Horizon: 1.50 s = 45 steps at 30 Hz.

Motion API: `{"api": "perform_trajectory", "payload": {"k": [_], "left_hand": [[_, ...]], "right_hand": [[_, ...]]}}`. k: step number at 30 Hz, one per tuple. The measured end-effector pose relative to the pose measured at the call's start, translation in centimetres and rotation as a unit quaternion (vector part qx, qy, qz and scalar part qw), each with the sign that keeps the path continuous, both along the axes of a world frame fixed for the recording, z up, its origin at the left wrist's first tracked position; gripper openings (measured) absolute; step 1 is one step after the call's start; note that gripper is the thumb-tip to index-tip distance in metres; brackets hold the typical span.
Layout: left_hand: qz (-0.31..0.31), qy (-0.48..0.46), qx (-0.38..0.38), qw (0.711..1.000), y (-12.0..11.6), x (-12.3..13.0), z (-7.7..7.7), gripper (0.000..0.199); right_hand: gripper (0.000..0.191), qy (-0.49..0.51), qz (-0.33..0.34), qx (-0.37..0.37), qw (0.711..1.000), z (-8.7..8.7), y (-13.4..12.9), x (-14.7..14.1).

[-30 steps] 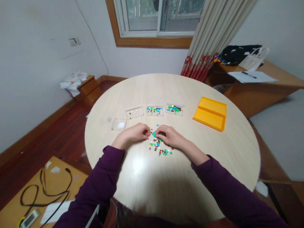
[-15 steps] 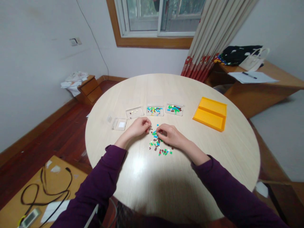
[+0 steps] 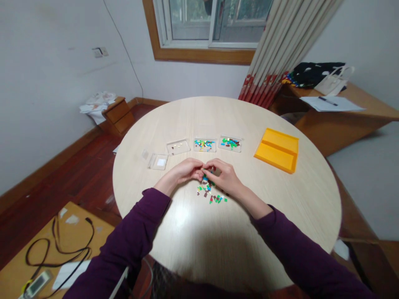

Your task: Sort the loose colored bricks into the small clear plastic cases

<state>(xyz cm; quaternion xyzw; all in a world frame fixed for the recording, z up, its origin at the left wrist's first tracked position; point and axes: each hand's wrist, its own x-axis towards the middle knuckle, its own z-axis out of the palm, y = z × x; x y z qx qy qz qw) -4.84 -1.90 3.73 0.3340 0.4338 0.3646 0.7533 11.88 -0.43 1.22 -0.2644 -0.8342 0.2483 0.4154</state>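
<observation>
My left hand (image 3: 189, 170) is closed, its fingertips pinched together above the upper part of a scattered pile of small coloured bricks (image 3: 205, 190). Thumb and fingers of my right hand (image 3: 222, 174) meet it there, also closed in a pinch. Whatever lies between the fingertips is too small to make out. The pile has green, brown, blue, white and red pieces, and its upper part is partly hidden by the hands. Beyond the hands stand clear boxes of bricks, one in the middle (image 3: 205, 145) and one to the right (image 3: 230, 143).
On the round table (image 3: 199, 253), a clear box with few pieces (image 3: 178, 146) stands left of the middle box. Nearer is a small clear case with a white square (image 3: 158, 161). An open yellow tray (image 3: 276, 150) lies at the right. Cables (image 3: 59, 247) lie on a side surface at lower left.
My hands have come together; the left moved right and slightly nearer, and the right turned inward so the fingertips meet. The camera view shifted slightly.
</observation>
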Motion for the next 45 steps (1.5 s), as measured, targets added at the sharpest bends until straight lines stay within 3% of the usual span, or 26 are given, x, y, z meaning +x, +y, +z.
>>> {"api": "perform_trajectory", "payload": {"k": [6,9,14,18,25,35,41,45], "left_hand": [[-0.003,-0.007,0.032,0.999,0.1,-0.5,-0.1,0.013],[0.069,-0.014,0.026,0.997,0.3,-0.9,0.4,0.016],[0.191,-0.044,-0.009,0.981,0.8,-1.5,1.1,0.025],[0.231,-0.062,-0.008,0.971,0.9,-1.7,1.1,0.024],[0.23,-0.062,0.01,0.971,0.8,-1.7,0.7,0.017],[0.246,-0.09,-0.068,0.963,1.2,-1.8,0.9,0.029],[0.229,-0.067,-0.035,0.97,0.9,-1.6,0.8,0.022],[0.196,-0.056,-0.024,0.979,0.8,-1.5,0.4,0.017]], "right_hand": [[0.004,0.015,-0.02,0.017,1.0,0.2,0.0,0.1],[0.007,0.004,-0.016,0.041,0.999,0.7,-0.3,0.2],[0.007,-0.166,0.087,0.033,0.982,0.9,-1.1,0.0],[0.008,-0.262,0.094,0.01,0.961,0.8,-1.5,-0.2],[0.012,-0.276,0.108,-0.013,0.955,0.8,-1.2,-0.1],[0.012,-0.328,0.093,0.01,0.94,1.8,-1.9,0.0],[0.014,-0.306,0.078,-0.003,0.949,1.7,-2.1,-0.3],[0.01,-0.227,0.046,0.003,0.973,1.2,-1.6,-0.1]]}}
